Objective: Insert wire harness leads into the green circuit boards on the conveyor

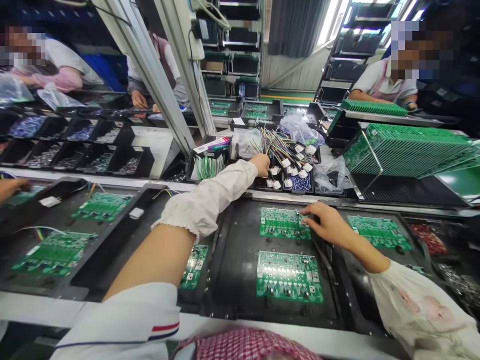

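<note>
My left hand (261,164) reaches forward to the loose wire harnesses (279,145), multicoloured leads with white connectors (294,169). Its fingers are curled at the near left side of the pile, and what lies in them is hidden. At the right end of a green circuit board (281,223), my right hand (328,222) has its thumb and fingertips brought close together over small parts. Anything between those fingertips is too small to name. A second circuit board (288,277) lies flat nearer to me in the same black tray (236,250).
More circuit boards lie in trays at left (56,252) and right (380,231). Upright boards fill a rack (412,150) at the back right. Parts bins (127,162), metal posts (150,75) and several co-workers are beyond. Another person's hand (15,187) is at far left.
</note>
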Motion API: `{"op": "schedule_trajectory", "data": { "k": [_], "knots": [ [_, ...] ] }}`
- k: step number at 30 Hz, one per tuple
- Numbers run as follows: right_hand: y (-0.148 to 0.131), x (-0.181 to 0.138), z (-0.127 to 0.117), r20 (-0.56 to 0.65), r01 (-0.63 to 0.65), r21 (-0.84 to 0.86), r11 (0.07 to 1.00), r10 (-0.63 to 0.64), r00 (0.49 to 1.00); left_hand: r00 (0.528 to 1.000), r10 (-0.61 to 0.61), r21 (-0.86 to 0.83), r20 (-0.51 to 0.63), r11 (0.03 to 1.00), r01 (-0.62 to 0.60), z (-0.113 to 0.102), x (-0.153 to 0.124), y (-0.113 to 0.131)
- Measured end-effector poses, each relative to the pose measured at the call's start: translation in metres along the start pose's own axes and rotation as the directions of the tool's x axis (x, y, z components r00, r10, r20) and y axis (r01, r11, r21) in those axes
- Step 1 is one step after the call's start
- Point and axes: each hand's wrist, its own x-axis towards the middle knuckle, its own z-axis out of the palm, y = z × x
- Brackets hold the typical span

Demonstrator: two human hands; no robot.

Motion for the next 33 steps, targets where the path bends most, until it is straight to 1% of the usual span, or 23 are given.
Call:
{"op": "schedule_trajectory", "data": {
  "k": [1, 2, 4, 6, 8, 9, 10, 11, 12, 13, 14, 15, 16, 17, 18, 19, 20, 21, 23, 24, 29, 31, 33],
  "knots": [
    [0.003, 0.007, 0.001, -0.044, -0.020, 0.032, 0.999, 0.021, 0.999, 1.000, -0.015, -0.183, 0.003, 0.983, 0.015, 0.002, -0.006, 0.003],
    [0.004, 0.014, 0.002, -0.101, -0.034, 0.055, 0.998, 0.040, 0.994, 0.999, -0.021, -0.342, 0.026, 0.939, 0.029, 0.008, -0.015, 0.006],
    [0.002, 0.027, 0.006, -0.234, -0.045, 0.057, 0.997, 0.057, 0.970, 0.996, -0.022, -0.521, 0.084, 0.852, 0.063, 0.026, -0.035, 0.013],
    [-0.003, 0.037, 0.012, -0.322, -0.039, -0.022, 0.999, 0.030, 0.946, 0.977, -0.081, -0.772, 0.195, 0.602, 0.204, 0.050, -0.057, 0.020],
    [-0.010, 0.043, 0.018, -0.344, -0.045, -0.158, 0.986, -0.013, 0.939, 0.958, -0.139, -0.887, 0.251, 0.364, 0.285, 0.071, -0.073, 0.025],
    [-0.013, 0.044, 0.021, -0.342, -0.050, -0.230, 0.972, -0.033, 0.939, 0.951, -0.167, -0.910, 0.260, 0.286, 0.299, 0.080, -0.079, 0.027],
    [-0.016, 0.044, 0.022, -0.340, -0.053, -0.298, 0.953, -0.054, 0.939, 0.947, -0.192, -0.926, 0.258, 0.232, 0.299, 0.086, -0.083, 0.028],
    [-0.017, 0.043, 0.023, -0.331, -0.049, -0.356, 0.933, -0.077, 0.941, 0.944, -0.214, -0.935, 0.252, 0.196, 0.294, 0.090, -0.084, 0.029],
    [-0.018, 0.042, 0.022, -0.311, -0.034, -0.403, 0.915, -0.102, 0.945, 0.941, -0.228, -0.937, 0.251, 0.187, 0.295, 0.092, -0.085, 0.029],
    [-0.016, 0.041, 0.020, -0.285, -0.019, -0.433, 0.901, -0.117, 0.951, 0.940, -0.227, -0.927, 0.256, 0.220, 0.305, 0.092, -0.083, 0.028],
    [-0.013, 0.039, 0.016, -0.264, -0.018, -0.443, 0.896, -0.111, 0.958, 0.943, -0.208, -0.895, 0.260, 0.313, 0.316, 0.088, -0.080, 0.026],
    [-0.008, 0.038, 0.012, -0.249, -0.035, -0.433, 0.901, -0.082, 0.965, 0.952, -0.175, -0.819, 0.252, 0.485, 0.306, 0.083, -0.076, 0.023],
    [-0.001, 0.035, 0.008, -0.232, -0.064, -0.406, 0.912, -0.035, 0.972, 0.962, -0.134, -0.682, 0.236, 0.683, 0.262, 0.075, -0.071, 0.019],
    [0.007, 0.033, 0.005, -0.204, -0.095, -0.375, 0.922, 0.018, 0.979, 0.972, -0.096, -0.507, 0.216, 0.840, 0.196, 0.067, -0.064, 0.014],
    [0.015, 0.031, 0.004, -0.162, -0.119, -0.349, 0.929, 0.065, 0.985, 0.985, -0.057, -0.272, 0.161, 0.957, 0.100, 0.057, -0.057, 0.008],
    [0.023, 0.029, 0.004, -0.097, -0.123, -0.337, 0.933, 0.096, 0.991, 0.994, -0.038, -0.088, 0.103, 0.995, 0.047, 0.048, -0.050, 0.002],
    [0.031, 0.027, 0.006, -0.022, -0.111, -0.338, 0.934, 0.111, 0.994, 0.999, -0.011, 0.115, 0.044, 0.993, 0.005, 0.041, -0.043, -0.003],
    [0.036, 0.026, 0.010, 0.046, -0.090, -0.346, 0.934, 0.113, 0.993, 0.999, 0.032, 0.345, -0.003, 0.938, -0.029, 0.035, -0.036, -0.007],
    [0.044, 0.024, 0.019, 0.113, -0.057, -0.364, 0.929, 0.105, 0.988, 0.995, 0.102, 0.622, -0.020, 0.780, -0.067, 0.030, -0.025, -0.012],
    [0.045, 0.024, 0.024, 0.125, -0.041, -0.367, 0.930, 0.092, 0.988, 0.991, 0.131, 0.702, 0.002, 0.705, -0.095, 0.029, -0.021, -0.013],
    [0.046, 0.025, 0.034, 0.115, 0.019, -0.372, 0.928, 0.026, 0.993, 0.959, 0.202, 0.834, 0.200, 0.478, -0.275, 0.033, -0.013, -0.013],
    [0.046, 0.024, 0.035, 0.099, 0.022, -0.373, 0.928, 0.016, 0.995, 0.949, 0.202, 0.835, 0.242, 0.455, -0.310, 0.032, -0.013, -0.015],
    [0.047, 0.024, 0.036, 0.085, 0.034, -0.371, 0.928, -0.002, 0.996, 0.945, 0.191, 0.830, 0.265, 0.454, -0.324, 0.029, -0.013, -0.018]
  ]
}}
